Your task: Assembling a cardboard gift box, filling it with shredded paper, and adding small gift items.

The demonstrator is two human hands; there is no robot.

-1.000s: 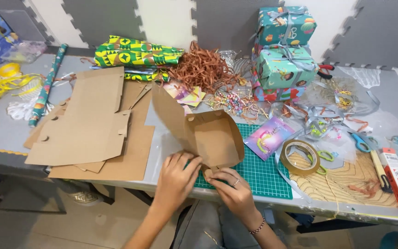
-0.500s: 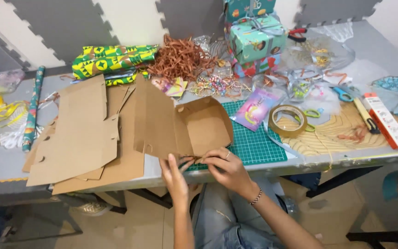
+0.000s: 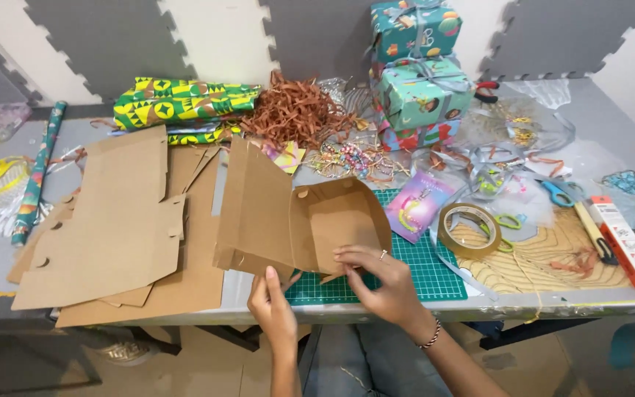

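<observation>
At the lower centre of the frame the left hand (image 3: 273,305) and right hand (image 3: 380,276) are pinching the near flaps of a half-folded cardboard box (image 3: 299,220) over the green cutting mat (image 3: 435,272), walls partly raised, lid lying open, several flat blanks (image 3: 104,228) waiting at left

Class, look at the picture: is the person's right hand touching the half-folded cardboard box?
Touching. The head view shows the right hand with its fingers resting on the front edge of the cardboard box, no gap between them.
</observation>
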